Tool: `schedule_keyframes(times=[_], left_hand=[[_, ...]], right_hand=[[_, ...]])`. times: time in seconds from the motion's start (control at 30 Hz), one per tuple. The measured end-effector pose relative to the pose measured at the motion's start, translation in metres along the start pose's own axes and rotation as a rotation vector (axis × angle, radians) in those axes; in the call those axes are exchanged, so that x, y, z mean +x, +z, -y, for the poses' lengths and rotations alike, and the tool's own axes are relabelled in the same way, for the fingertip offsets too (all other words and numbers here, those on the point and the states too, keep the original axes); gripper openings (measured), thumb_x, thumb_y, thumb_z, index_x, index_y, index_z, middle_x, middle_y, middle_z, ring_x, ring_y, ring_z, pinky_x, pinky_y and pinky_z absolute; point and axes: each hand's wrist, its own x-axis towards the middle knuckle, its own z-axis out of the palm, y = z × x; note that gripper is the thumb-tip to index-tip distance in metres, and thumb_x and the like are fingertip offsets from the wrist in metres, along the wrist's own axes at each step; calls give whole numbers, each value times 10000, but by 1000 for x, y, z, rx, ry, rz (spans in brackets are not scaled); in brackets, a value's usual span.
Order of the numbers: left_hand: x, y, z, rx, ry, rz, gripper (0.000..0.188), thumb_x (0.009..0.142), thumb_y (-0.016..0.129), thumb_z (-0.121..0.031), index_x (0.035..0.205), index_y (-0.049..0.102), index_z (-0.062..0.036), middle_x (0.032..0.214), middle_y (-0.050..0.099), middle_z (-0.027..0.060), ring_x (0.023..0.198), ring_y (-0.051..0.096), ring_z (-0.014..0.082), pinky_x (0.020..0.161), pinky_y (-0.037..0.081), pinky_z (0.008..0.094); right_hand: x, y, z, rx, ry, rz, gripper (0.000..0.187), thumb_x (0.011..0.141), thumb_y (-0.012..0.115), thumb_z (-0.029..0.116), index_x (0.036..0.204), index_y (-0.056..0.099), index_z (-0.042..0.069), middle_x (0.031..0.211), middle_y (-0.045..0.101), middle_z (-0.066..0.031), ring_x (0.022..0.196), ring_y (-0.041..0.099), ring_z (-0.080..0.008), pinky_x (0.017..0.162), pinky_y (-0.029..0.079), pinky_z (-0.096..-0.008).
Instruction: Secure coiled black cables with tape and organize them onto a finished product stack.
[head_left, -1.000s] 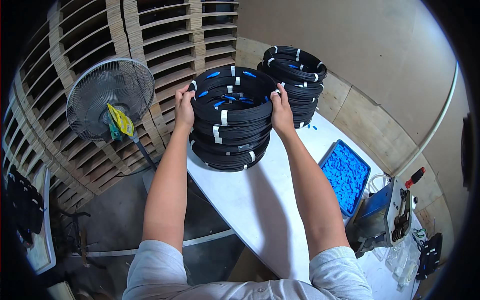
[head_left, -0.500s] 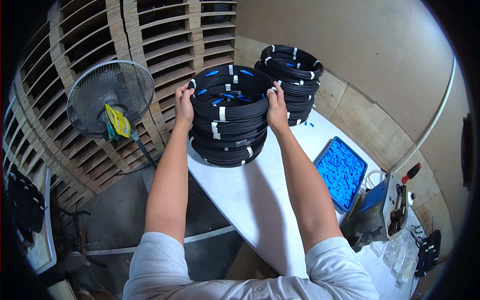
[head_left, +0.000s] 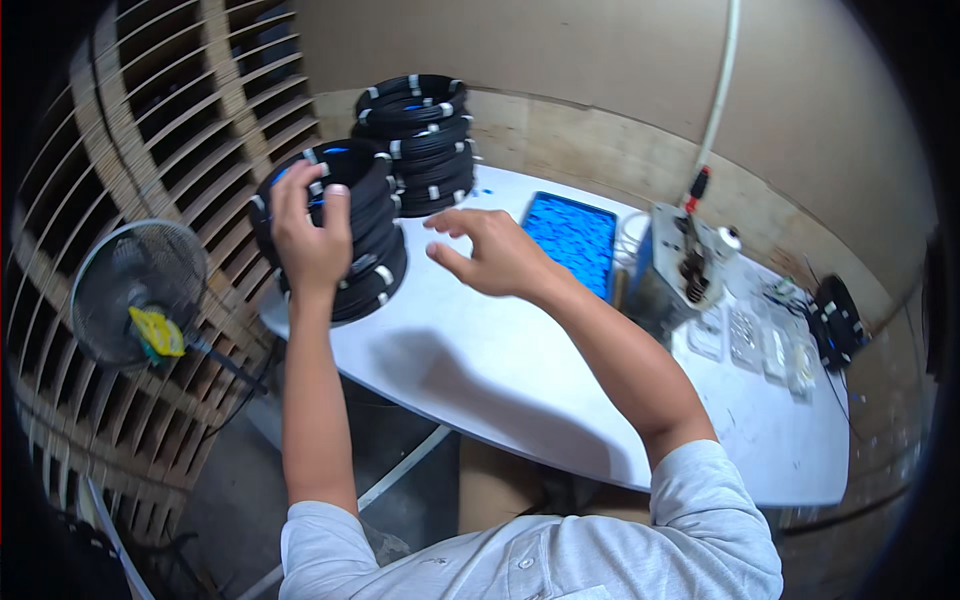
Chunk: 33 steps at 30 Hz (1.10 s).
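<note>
A stack of black cable coils, bound with white bands and showing bits of blue inside, stands at the table's left end. My left hand is in front of its upper coils, thumb and fingers spread and nothing held. Whether it still touches the stack I cannot tell. To the right of that stack, my right hand hovers over the white table, its thumb and fingers apart and empty. Behind, against the wall, rises a second stack of black cable coils.
A blue tray of small blue pieces lies right of my right hand. Beyond it stands a metal bench machine with a red-handled lever. Clear plastic packs and a black coil lie farther right. A fan stands left.
Both hands have let go of the near stack's top coil. My right hand has drawn away over the table. The view has swung right, so the stacks appear farther left.
</note>
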Motion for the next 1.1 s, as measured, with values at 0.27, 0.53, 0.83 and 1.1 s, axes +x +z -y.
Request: schedule_keyframes(times=[0.27, 0.53, 0.83, 1.1], left_hand=[[-16, 71, -233, -879, 341, 496, 165, 868, 655, -94, 991, 669, 16, 945, 697, 156, 863, 700, 280, 781, 533, 337], [-50, 111, -392, -1220, 592, 658, 204, 861, 699, -154, 1014, 669, -22, 938, 680, 143, 846, 660, 333, 739, 525, 382], [-90, 135, -451, -1236, 451, 821, 220, 863, 676, -149, 1003, 688, 20, 955, 719, 176, 908, 709, 300, 830, 534, 356], [-153, 247, -576, -1373, 399, 1077, 240, 887, 664, -190, 1022, 695, 6, 952, 729, 164, 903, 711, 279, 834, 540, 358]], right_hand=[[-164, -159, 57, -535, 124, -260, 286, 853, 708, 253, 1071, 672, 71, 911, 672, -157, 834, 666, -349, 730, 549, -427], [-329, -272, 120, -902, 517, -414, 273, 856, 701, 225, 1072, 684, 59, 1045, 694, -155, 978, 672, -329, 849, 545, -404], [-466, -327, 181, -996, 911, -577, 279, 855, 694, 205, 1037, 705, -8, 1037, 709, -182, 954, 690, -343, 865, 537, -389], [-529, -356, 91, -907, 955, -795, 243, 869, 712, 213, 1004, 716, 11, 916, 730, -132, 819, 700, -233, 767, 552, -341]])
